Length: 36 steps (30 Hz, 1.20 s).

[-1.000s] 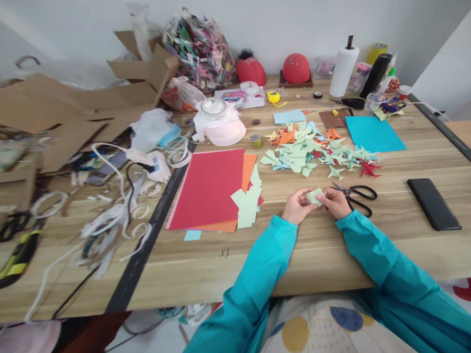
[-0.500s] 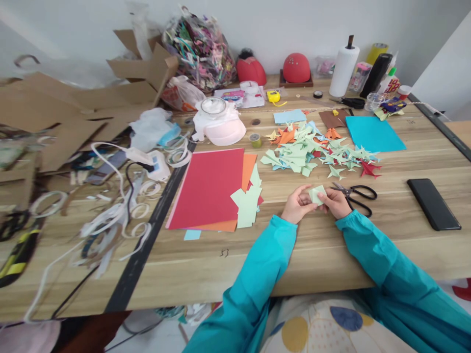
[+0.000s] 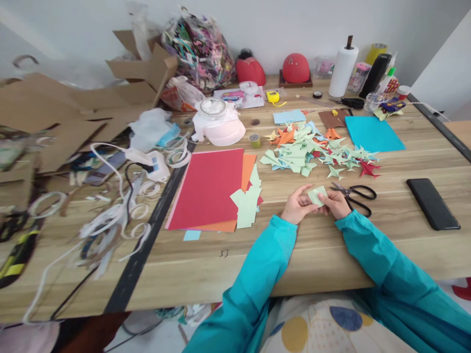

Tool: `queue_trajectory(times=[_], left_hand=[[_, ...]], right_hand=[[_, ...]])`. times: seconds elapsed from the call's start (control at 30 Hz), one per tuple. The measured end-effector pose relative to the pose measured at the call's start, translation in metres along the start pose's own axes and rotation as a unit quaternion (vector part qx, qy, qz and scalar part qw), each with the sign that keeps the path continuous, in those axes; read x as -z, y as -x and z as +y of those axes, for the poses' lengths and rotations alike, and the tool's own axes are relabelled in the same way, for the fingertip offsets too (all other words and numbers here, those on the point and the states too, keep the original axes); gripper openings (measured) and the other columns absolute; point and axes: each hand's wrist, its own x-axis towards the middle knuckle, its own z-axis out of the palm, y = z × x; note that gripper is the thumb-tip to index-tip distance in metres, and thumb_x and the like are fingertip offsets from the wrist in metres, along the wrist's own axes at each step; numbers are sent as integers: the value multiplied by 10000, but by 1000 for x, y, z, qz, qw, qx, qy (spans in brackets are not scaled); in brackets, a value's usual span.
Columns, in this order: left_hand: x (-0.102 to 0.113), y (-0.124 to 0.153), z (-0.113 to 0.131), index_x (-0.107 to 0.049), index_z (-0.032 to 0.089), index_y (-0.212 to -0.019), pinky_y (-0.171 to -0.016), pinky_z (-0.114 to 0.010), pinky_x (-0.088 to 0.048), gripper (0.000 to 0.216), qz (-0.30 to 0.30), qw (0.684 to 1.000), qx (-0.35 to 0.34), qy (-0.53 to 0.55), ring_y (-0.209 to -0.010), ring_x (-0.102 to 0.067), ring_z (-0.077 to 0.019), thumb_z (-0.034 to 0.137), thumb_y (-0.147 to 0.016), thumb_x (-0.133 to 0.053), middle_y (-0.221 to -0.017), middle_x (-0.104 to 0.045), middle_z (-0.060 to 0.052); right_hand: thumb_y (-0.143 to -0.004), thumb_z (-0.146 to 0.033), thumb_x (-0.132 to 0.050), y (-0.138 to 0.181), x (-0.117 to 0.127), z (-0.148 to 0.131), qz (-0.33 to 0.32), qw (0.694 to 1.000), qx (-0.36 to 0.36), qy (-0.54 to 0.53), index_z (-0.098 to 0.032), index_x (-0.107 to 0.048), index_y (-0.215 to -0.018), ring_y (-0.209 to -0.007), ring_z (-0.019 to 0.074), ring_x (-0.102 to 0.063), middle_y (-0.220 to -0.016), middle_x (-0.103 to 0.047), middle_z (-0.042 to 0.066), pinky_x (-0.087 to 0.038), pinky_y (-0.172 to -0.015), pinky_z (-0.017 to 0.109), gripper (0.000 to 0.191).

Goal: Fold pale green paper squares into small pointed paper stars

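A small folded piece of pale green paper (image 3: pixel 317 195) is held just above the table between my two hands. My left hand (image 3: pixel 297 204) pinches its left side with thumb and fingers. On the right edge, my right hand (image 3: pixel 336 203) grips it, thumb on top. Scissors with black handles (image 3: pixel 356 197) lie open beside my right hand, partly hidden by it. Behind the hands spreads a heap of folded paper shapes (image 3: pixel 301 152), mostly pale green with some orange, red and blue. Loose pale green sheets (image 3: pixel 248 203) rest to the left.
Red and orange paper sheets (image 3: pixel 209 189) are stacked left of my hands. A black phone (image 3: pixel 433 203) lies at the right, and bright blue paper (image 3: pixel 374 133) behind it. Cords, a power strip (image 3: pixel 156 166) and cardboard (image 3: pixel 84 103) crowd the left side. A paper towel roll (image 3: pixel 343 71) stands at the back.
The folded paper has tilted very slightly between my fingers. Both hands keep their grip in nearly the same place, and nothing else on the table has moved.
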Motion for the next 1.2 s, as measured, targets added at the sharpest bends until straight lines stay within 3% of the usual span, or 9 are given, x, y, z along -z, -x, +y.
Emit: queue_trajectory(times=[0.27,0.53,0.7,0.97,1.1,1.2], left_hand=[[3,-3,-7,-430,118,-1186,-605,-296,-490,770,-9,1000,6,23,-559,-605,-143,242,-518,-793,-653,-656,-20],[-2,-4,-7,-533,127,-903,-589,-254,-496,486,80,996,-30,-24,-589,-598,-113,303,-524,-782,-696,-625,-12],[-3,-2,-6,-579,104,-750,-516,-249,-481,389,39,997,16,-66,-499,-575,-107,435,-593,-710,-639,-628,-34],[-4,1,-8,-572,109,-692,-467,-230,-460,326,-2,996,25,-86,-453,-548,-94,416,-644,-674,-581,-597,-17],[-5,2,-10,-558,112,-643,-451,-211,-442,265,-17,991,31,-127,-436,-529,-82,353,-660,-666,-561,-590,-13],[-5,3,-11,-557,114,-640,-442,-199,-430,230,-16,988,29,-149,-432,-523,-78,319,-671,-657,-549,-585,-10]], right_hand=[[-718,-555,-585,-1,1,2,22,1000,-6,-16,-142,-580,-554,-332,78,-457,-438,-579,10,-344,-324,192,445],[-678,-555,-621,-2,-2,-2,77,997,25,-5,-161,-582,-603,-352,89,-454,-463,-568,-4,-361,-347,222,403],[-673,-544,-631,-4,-3,0,72,997,31,17,-168,-567,-609,-383,100,-460,-485,-565,-6,-380,-374,240,386],[-563,-424,-760,-2,-3,1,79,996,40,15,-165,-547,-803,-473,98,-497,-599,-565,-30,-405,-434,226,413],[-567,-409,-762,-1,-1,-3,8,998,57,29,-149,-589,-697,-496,115,-510,-572,-561,-6,-417,-465,247,339],[-592,-420,-745,0,0,-4,14,995,87,46,-156,-602,-604,-509,119,-500,-583,-550,5,-406,-473,256,300]])
